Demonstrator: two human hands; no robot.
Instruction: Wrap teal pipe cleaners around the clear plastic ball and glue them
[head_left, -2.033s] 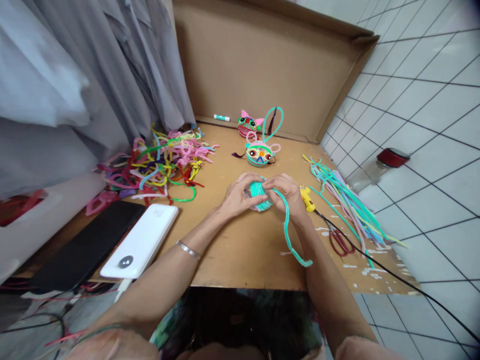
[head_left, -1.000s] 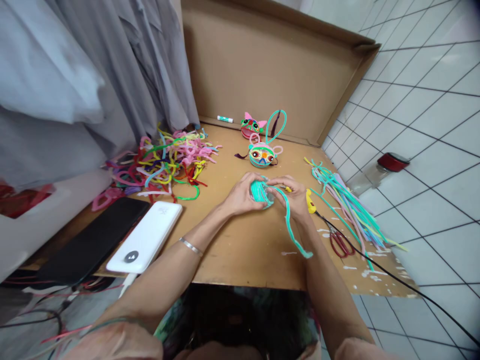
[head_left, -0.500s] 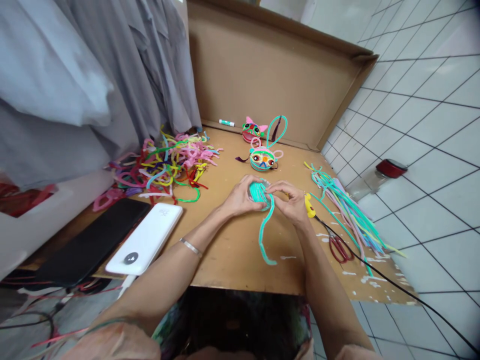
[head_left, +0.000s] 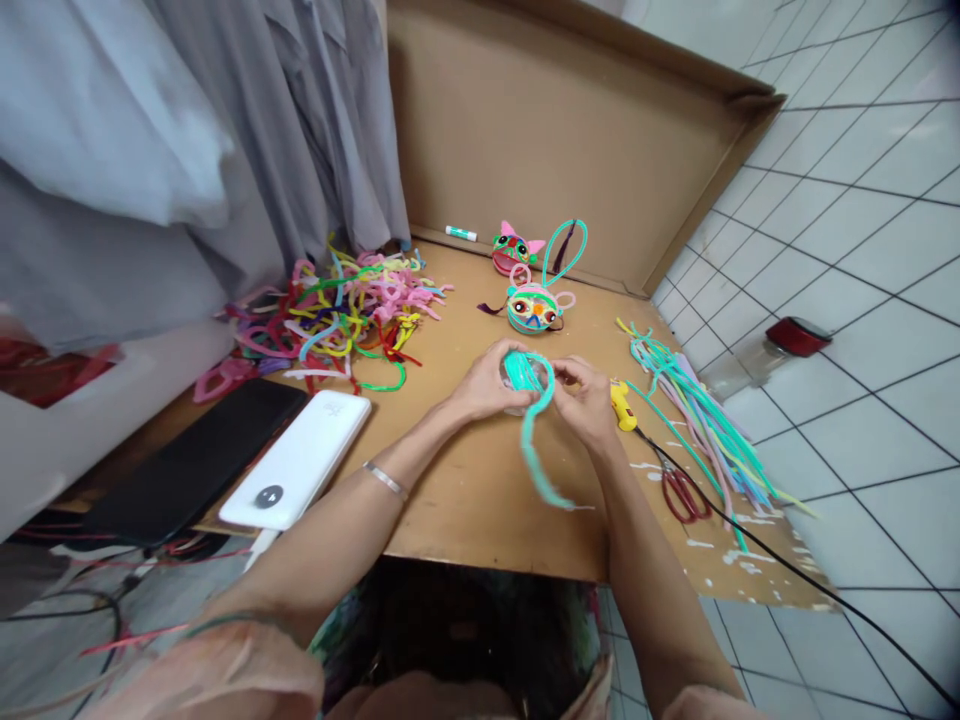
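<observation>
My left hand point(head_left: 484, 385) is wrapped round a small clear rounded form point(head_left: 519, 372), partly covered by rows of turquoise pipe cleaner. From its upper right a loose turquoise pipe cleaner point(head_left: 531, 440) arcs over and hangs down toward the table's front. My right hand point(head_left: 583, 398) is closed in a pinch at the right side of the form, by the bend of the pipe cleaner; the fingertips seem to hold it, partly hidden. Behind the hands sits a finished-looking animal head point(head_left: 534, 312) of pipe cleaners, with pink loop ears and a turquoise hanging loop.
A tangle of coloured pipe cleaners point(head_left: 352, 310) lies left, near a white power bank point(head_left: 300, 460) and black phone point(head_left: 195, 460). On the right are a yellow glue gun point(head_left: 622, 405), its cable, red-handled scissors point(head_left: 684, 495) and straight pipe cleaners point(head_left: 697, 420). Cardboard point(head_left: 540, 130) stands behind.
The loose pipe cleaner now bows outward at the top right of the form, and its tail has swung right. My right hand has shifted slightly away from the form. The view has tilted a little.
</observation>
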